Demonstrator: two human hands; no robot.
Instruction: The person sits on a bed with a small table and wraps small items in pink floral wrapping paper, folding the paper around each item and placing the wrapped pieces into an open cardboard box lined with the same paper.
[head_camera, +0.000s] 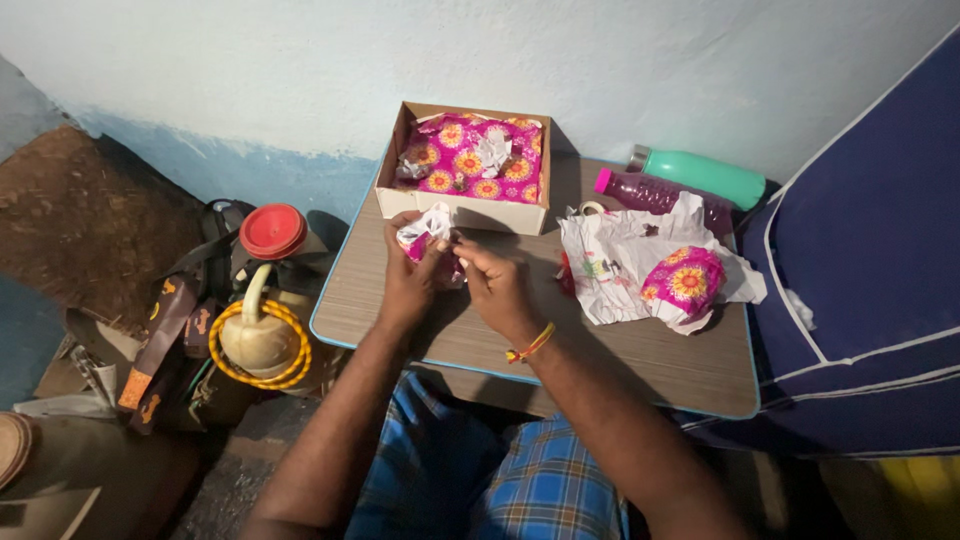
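Pink wrapper (428, 232) was pinched by fingers of both hands, left (408, 275) and right (497, 285); pulled hard, thin paper could have torn.

Both hands, left (412, 272) and right (497, 285), meet with fingers pinched together, forearms converging.

Your hands work a wrapper (428, 232) of magenta with orange flowers — white on its reverse. Far from you, the brown box (466, 165) shows the same print. Right: a teal bottle (703, 173), a purple one (655, 193). Left — a red lid (272, 231).
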